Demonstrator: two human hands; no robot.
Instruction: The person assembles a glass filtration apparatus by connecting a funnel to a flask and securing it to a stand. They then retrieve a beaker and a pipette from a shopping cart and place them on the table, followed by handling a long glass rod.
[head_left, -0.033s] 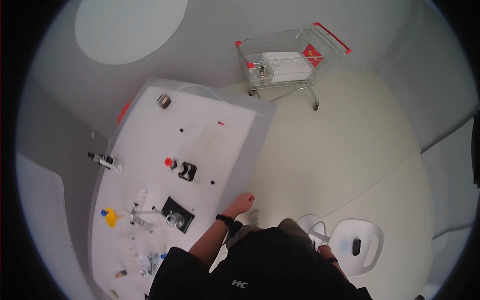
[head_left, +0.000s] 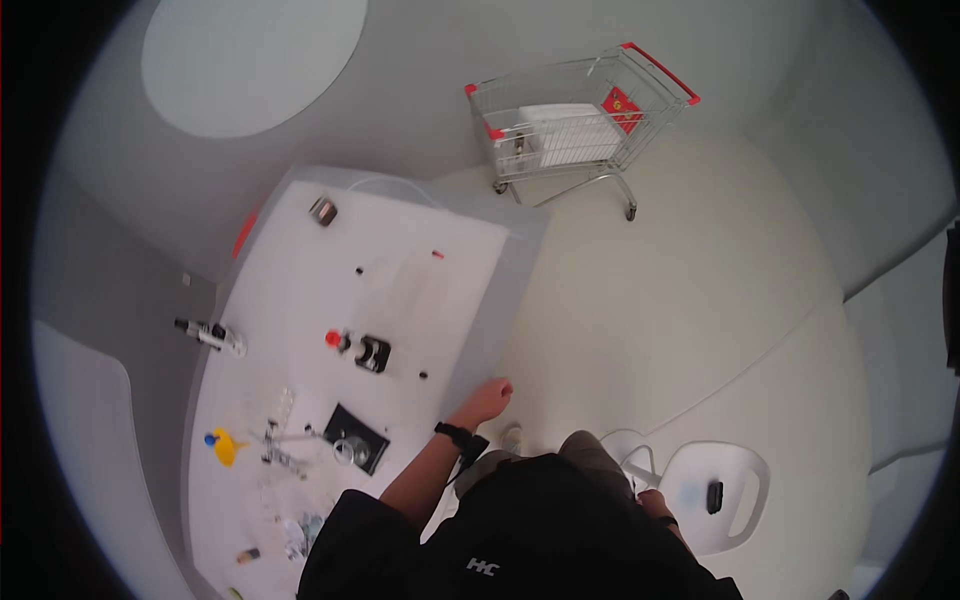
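Note:
My left hand [head_left: 490, 398] hangs beside the table's right edge, fingers curled into a loose fist, with nothing showing in it. A black band is round that wrist. My right hand [head_left: 652, 502] is low by my thigh, next to the white chair; its fingers are too small and partly hidden to read. On the table, nearest the left hand, are a small black cap [head_left: 423, 376] and a black and red microscope-like device [head_left: 372, 353]. A black mat [head_left: 372, 462] with a clear round glass vessel [head_left: 350, 450] lies nearer me.
The white table [head_left: 440, 310] also bears a white microscope [head_left: 215, 335], a yellow funnel-like piece [head_left: 226, 447], a metal stand [head_left: 280, 455] and a brown jar [head_left: 322, 211]. A shopping cart [head_left: 570, 130] stands beyond. On the white chair [head_left: 755, 490] lies a black case [head_left: 714, 497].
The view has shifted slightly, so table things sit a little lower in the picture. Both hands keep nearly the same pose.

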